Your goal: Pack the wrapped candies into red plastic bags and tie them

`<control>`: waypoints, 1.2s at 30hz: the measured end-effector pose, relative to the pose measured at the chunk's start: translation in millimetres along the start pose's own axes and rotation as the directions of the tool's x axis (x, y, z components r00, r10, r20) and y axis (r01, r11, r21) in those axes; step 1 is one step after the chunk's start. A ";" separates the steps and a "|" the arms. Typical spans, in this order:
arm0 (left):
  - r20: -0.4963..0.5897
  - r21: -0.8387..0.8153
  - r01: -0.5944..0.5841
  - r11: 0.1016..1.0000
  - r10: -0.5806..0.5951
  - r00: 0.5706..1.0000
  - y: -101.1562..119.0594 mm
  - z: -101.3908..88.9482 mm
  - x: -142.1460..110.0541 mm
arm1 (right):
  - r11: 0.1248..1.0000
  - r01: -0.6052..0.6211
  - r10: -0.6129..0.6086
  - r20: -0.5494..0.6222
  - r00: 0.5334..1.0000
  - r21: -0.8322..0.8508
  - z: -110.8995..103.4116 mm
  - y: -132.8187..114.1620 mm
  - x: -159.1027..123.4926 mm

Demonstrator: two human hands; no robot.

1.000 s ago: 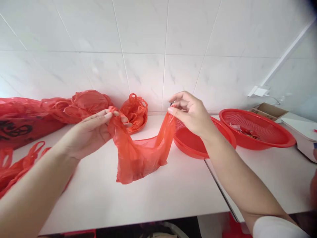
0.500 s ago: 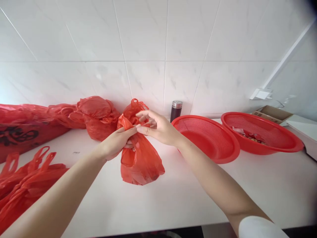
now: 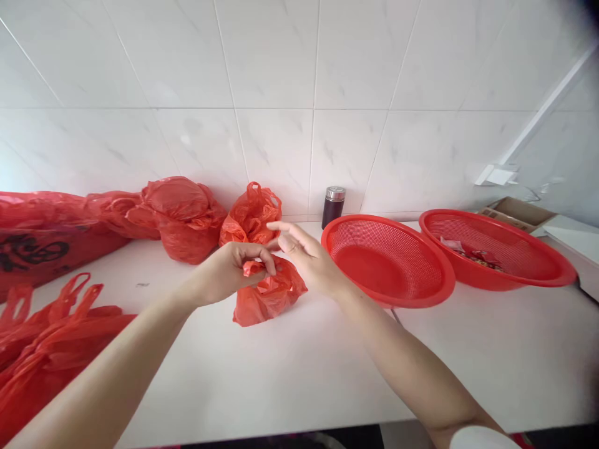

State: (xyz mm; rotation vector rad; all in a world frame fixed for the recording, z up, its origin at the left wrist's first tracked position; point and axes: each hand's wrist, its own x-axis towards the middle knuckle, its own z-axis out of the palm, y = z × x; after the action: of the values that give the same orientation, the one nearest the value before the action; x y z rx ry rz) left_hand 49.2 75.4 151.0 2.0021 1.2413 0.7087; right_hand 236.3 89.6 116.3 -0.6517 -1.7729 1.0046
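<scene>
Head view: left hand [image 3: 225, 271] pinches a bag [image 3: 266, 302], right hand [image 3: 307, 254] spreads loosely, and a sack [image 3: 96, 244] bears illegible markings [image 3: 49, 252].

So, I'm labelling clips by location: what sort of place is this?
Probably an indoor work area, perhaps a kitchen or small workshop: the wall, tiled, the white table and the baskets suggest it.

Left hand [image 3: 229, 269] bare, right hand [image 3: 312, 259] bare. Left forearm [image 3: 126, 362] and right forearm [image 3: 397, 349] bare too. White sleeve [image 3: 482, 439] on the right side, rounded edge; looks plain, though the frame crops most of it.
</scene>
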 end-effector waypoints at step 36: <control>-0.640 -0.127 0.200 0.972 -0.234 0.732 -147.5 97.4 -4.9 | 0.940 -0.339 0.312 -0.343 0.886 -0.022 45.6 143.2 -29.5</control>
State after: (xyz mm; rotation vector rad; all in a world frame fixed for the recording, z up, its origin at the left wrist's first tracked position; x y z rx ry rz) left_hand 37.9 94.0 -24.5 1.5553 1.7957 1.3771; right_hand 205.1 125.0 -29.4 -1.1335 -1.4342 0.9760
